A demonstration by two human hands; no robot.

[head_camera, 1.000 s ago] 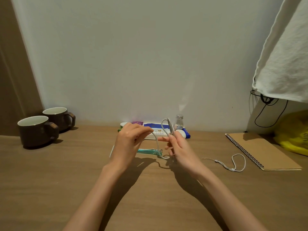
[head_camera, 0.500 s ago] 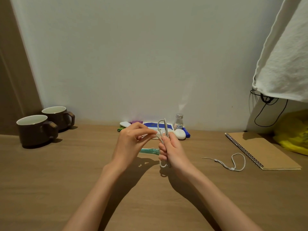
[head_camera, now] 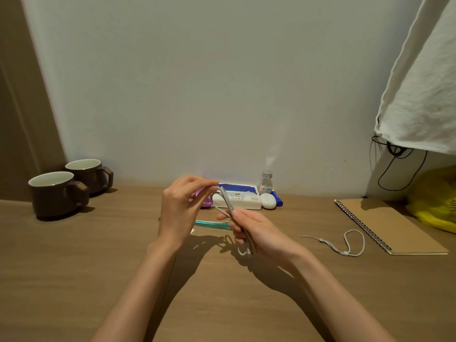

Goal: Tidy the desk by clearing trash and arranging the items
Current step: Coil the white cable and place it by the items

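**Folded cord held in both hands over the desk**

A grey cord (head_camera: pixel 225 199), folded into a bundle of several strands, is held above the middle of the desk (head_camera: pixel 98 267). Its upper bend is pinched between the thumb and fingertips of the left hand (head_camera: pixel 183 211). The middle of the bundle is gripped by the right hand (head_camera: pixel 259 233), with the fingers curled round it and the thumb laid on top. A short loop is seen hanging below the right hand, just above the desk.

A teal strip (head_camera: pixel 212 224) is seen lying flat on the desk under the hands. Against the wall behind them a white box (head_camera: pixel 237 198) with a blue top is set, with a purple thing (head_camera: pixel 204 198) at its left, partly hidden by the left hand. At its right are a small bottle (head_camera: pixel 266 181), a white case (head_camera: pixel 268 200) and a blue pen (head_camera: pixel 278 198).

A white lanyard (head_camera: pixel 345 244) is laid loose on the desk to the right, near a spiral notebook (head_camera: pixel 394 228). A yellow bag (head_camera: pixel 436 201) is seen in the far right corner, under a hanging white cloth (head_camera: pixel 424 82). Two dark mugs (head_camera: pixel 53 196) are stood side by side at the far left.
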